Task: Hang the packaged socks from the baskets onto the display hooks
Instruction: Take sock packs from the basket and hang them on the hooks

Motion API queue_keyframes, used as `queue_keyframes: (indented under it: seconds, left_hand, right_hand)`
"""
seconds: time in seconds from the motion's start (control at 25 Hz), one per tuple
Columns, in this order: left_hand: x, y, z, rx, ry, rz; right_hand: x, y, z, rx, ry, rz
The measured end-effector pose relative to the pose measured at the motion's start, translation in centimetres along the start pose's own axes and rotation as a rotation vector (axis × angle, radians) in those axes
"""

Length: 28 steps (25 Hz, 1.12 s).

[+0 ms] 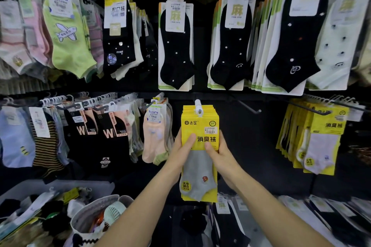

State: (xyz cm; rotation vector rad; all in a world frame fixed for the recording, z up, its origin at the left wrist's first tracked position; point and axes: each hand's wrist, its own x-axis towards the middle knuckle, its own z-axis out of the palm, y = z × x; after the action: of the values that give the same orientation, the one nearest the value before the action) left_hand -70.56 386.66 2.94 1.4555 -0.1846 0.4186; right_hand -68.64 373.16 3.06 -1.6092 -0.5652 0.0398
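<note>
Yellow sock packs (198, 166): a stack of several identical flat packets sits just below the middle of the view, at 6 o'clock from frame centre. Their header cards are on the white-tipped display hook (198, 107), whose tip shows through the front packet at 12 o'clock on the stack.

Left hand (179, 151): it grips the stack's left edge, with the thumb flat on the yellow front panel and the fingers curled behind.
Right hand (222, 155): it grips the right edge in the same way, thumb on the front and fingers out of sight behind.

Handling assessment: the packets look light and thin. They appear stiff at the printed card and soft where the grey sock lies. The film face looks glossy, so individual packets may well slide against one another and fan out. The best hold is judged to be on the card band at mid-height from both edges, as now. The punched header should be kept free, as it is the part most likely to tear.

Surroundings: a bare hook (249, 107) stands at 2 o'clock from the stack, and matching yellow packs (313, 136) hang at 3 o'clock. A fabric basket (90, 211) of loose stock sits at 7 o'clock.
</note>
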Motion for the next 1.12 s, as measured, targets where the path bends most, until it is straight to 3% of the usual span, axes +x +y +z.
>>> queue_keyframes:
  seconds: [0.36,0.64,0.8,1.12]
  left_hand:
    - [1.9,1.7,-1.8,0.091,0.002,-0.099]
    - [4.9,2.4,-0.7,0.033,0.045,-0.102]
    - [5.7,2.3,-0.6,-0.001,0.062,-0.124]
    - [2.5,1.3,-0.8,0.147,-0.024,-0.019]
  right_hand:
    - [1.6,-0.6,-1.4,-0.013,0.017,0.126]
    - [4.4,-2.9,-1.3,0.043,0.037,0.012]
    - [4.8,-3.4,-1.0,0.047,0.048,0.048]
    - [3.2,-2.7,-0.7,-0.116,-0.004,-0.025]
